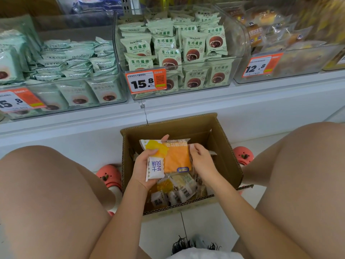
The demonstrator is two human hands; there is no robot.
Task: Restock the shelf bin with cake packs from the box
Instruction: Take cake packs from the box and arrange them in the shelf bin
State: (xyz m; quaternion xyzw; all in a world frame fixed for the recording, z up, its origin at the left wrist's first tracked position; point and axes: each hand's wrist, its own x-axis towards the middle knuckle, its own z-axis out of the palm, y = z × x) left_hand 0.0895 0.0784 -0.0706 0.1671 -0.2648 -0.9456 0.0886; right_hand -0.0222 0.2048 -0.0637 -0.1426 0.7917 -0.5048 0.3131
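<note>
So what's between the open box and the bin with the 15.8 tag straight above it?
Head view: only the white shelf front lies between the cardboard box and the clear bin.

I see my left hand (144, 165) gripping a cake pack (168, 157) by its left edge, thumb across the front. My right hand (200, 159) pinches the opposite edge. Directly beneath the grip sits the open cardboard box (229, 165), more packs (177, 191) lying inside it.
</note>
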